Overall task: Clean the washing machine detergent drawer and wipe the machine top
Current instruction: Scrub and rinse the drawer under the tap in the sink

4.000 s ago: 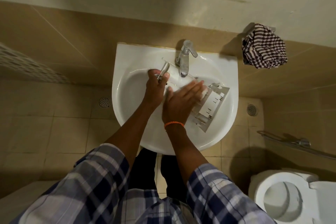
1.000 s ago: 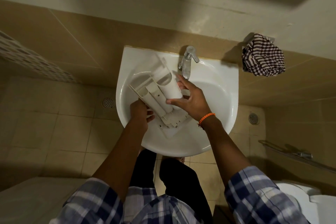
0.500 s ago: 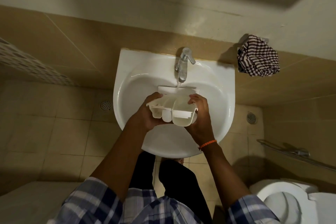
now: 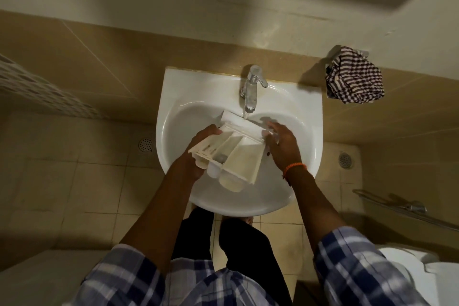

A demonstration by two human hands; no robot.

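Note:
The white plastic detergent drawer [image 4: 236, 154] is held over the white sink [image 4: 293, 107], compartments facing up, its front panel under the chrome tap [image 4: 250, 89]. A thin stream of water falls from the tap onto the drawer's far edge. My left hand [image 4: 198, 151] grips the drawer's left side from below and beside. My right hand [image 4: 280, 144], with an orange band at the wrist, touches the drawer's right end with spread, nearly straight fingers.
A checked cloth [image 4: 355, 77] hangs bunched on the wall at the right of the sink. A toilet [image 4: 422, 271] stands at the lower right, with a chrome hose rail [image 4: 402, 208] above it. Floor drains [image 4: 146, 144] lie on the tiled floor beside the sink.
The drawer has tilted and swung, its near end now pointing lower left. My right hand let go of its grip and now only touches the right end. The left hand keeps holding.

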